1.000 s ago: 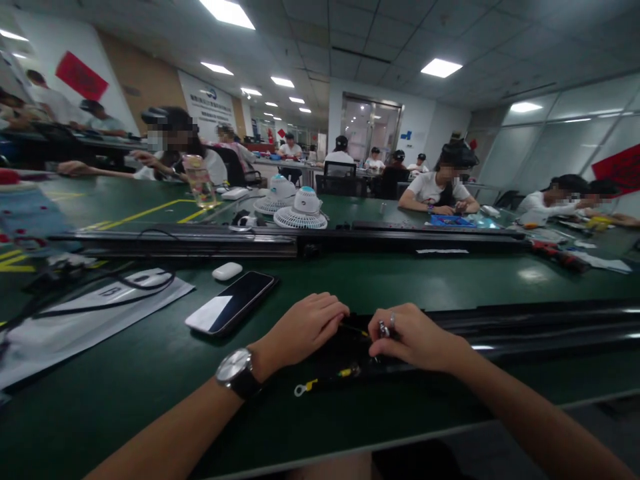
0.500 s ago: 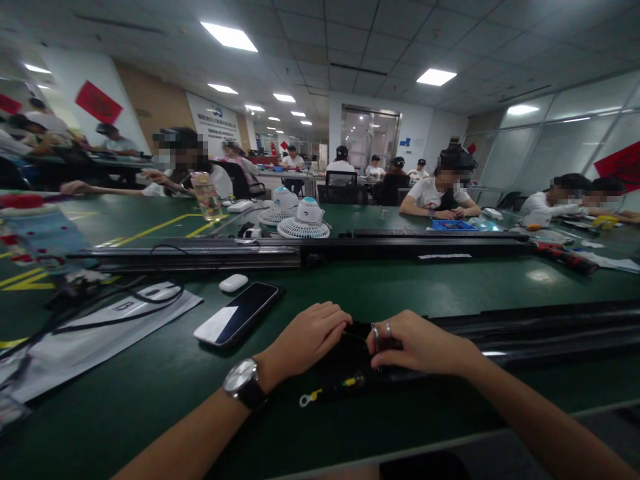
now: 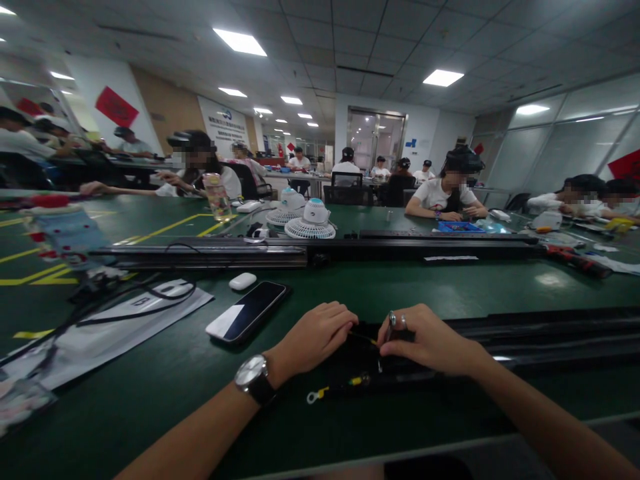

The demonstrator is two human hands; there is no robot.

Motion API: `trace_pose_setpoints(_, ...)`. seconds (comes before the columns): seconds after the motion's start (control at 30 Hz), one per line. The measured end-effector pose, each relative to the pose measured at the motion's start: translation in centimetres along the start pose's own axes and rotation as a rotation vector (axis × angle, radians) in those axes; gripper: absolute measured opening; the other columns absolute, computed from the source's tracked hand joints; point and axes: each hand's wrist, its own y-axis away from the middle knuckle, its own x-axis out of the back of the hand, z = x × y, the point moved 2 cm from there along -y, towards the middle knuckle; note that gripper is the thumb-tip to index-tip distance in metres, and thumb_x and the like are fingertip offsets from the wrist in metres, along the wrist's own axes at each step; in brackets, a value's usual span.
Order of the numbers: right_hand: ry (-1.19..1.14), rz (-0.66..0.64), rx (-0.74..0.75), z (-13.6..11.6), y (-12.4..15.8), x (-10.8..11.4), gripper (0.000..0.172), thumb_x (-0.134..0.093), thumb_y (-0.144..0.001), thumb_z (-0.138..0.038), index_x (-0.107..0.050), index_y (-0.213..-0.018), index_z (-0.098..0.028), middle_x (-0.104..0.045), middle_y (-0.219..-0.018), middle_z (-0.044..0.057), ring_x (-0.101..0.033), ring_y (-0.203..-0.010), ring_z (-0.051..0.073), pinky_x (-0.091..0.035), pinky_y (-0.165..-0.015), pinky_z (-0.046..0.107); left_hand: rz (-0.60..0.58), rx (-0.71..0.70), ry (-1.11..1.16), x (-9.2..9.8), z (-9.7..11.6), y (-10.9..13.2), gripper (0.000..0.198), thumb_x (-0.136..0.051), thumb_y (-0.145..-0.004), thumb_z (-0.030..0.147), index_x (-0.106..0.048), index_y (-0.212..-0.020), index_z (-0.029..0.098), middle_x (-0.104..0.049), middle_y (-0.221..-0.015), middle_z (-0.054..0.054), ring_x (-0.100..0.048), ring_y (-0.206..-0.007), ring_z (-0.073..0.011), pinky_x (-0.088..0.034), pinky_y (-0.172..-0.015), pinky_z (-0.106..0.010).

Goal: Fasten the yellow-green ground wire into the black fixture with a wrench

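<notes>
My left hand [image 3: 316,333], with a watch on its wrist, is curled at the left end of a long black rail [image 3: 550,333] that lies across the green table [image 3: 150,400]. My right hand [image 3: 425,340], wearing rings, is curled over the same end. Both hands pinch a thin wire [image 3: 364,339] that runs between their fingertips. A yellow-sleeved wire with a ring terminal [image 3: 330,390] sticks out of the rail end just below my hands.
A phone [image 3: 249,311] and a white earbud case [image 3: 243,281] lie left of my hands, beside a paper sheet with black cables [image 3: 125,313]. A second black rail [image 3: 325,250] crosses the table farther back, with small fans [image 3: 310,223] behind. Other people sit at the far side.
My hands stay at the rail end with small finger movements; my right hand has lifted slightly. The view has drifted a little, so everything sits slightly further right.
</notes>
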Motion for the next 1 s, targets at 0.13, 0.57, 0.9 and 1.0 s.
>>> trace_pose_setpoints(0.13, -0.032, 0.042, 0.005, -0.1, -0.1, -0.1, 0.009, -0.070, -0.095, -0.028, -0.073, -0.096, -0.020, -0.075, -0.092, 0.002, -0.069, -0.080, 0.017, -0.050, -0.076, 0.027, 0.001, -0.006, 0.011, -0.2, -0.1, 0.1, 0.028, -0.035, -0.106, 0.025, -0.062, -0.112, 0.019, -0.064, -0.101, -0.005, -0.056, -0.094, -0.0174, -0.044, -0.087, -0.032)
trace_pose_setpoints(0.57, -0.114, 0.121, 0.047, 0.0, -0.8, -0.3, 0.013, -0.062, -0.099, -0.024, -0.073, -0.097, -0.018, -0.073, -0.087, 0.001, -0.068, -0.078, 0.016, -0.050, -0.074, 0.026, -0.013, -0.065, 0.008, 0.7, 0.5, 0.4, 0.029, -0.051, -0.099, 0.040, -0.060, -0.118, 0.020, -0.056, -0.117, -0.010, -0.052, -0.108, -0.0239, -0.044, -0.097, -0.040)
trace_pose_setpoints(0.9, -0.091, 0.123, 0.068, 0.0, -0.5, -1.4, 0.009, -0.066, -0.097, -0.024, -0.073, -0.094, -0.020, -0.073, -0.086, 0.000, -0.069, -0.079, 0.016, -0.049, -0.076, 0.027, -0.071, -0.110, 0.089, 0.6, 0.4, 0.8, 0.022, -0.069, -0.091, 0.035, -0.069, -0.109, 0.023, -0.047, -0.144, -0.010, -0.045, -0.135, -0.0279, -0.042, -0.113, -0.047)
trace_pose_setpoints(1.0, -0.084, 0.143, 0.066, 0.2, -0.5, -1.4, 0.009, -0.067, -0.097, -0.026, -0.072, -0.093, -0.019, -0.073, -0.084, 0.000, -0.068, -0.077, 0.016, -0.049, -0.074, 0.027, -0.049, -0.142, 0.132, 0.4, 0.7, 1.0, 0.012, -0.068, -0.092, 0.029, -0.072, -0.101, 0.022, -0.051, -0.140, -0.009, -0.049, -0.131, -0.0256, -0.044, -0.112, -0.044)
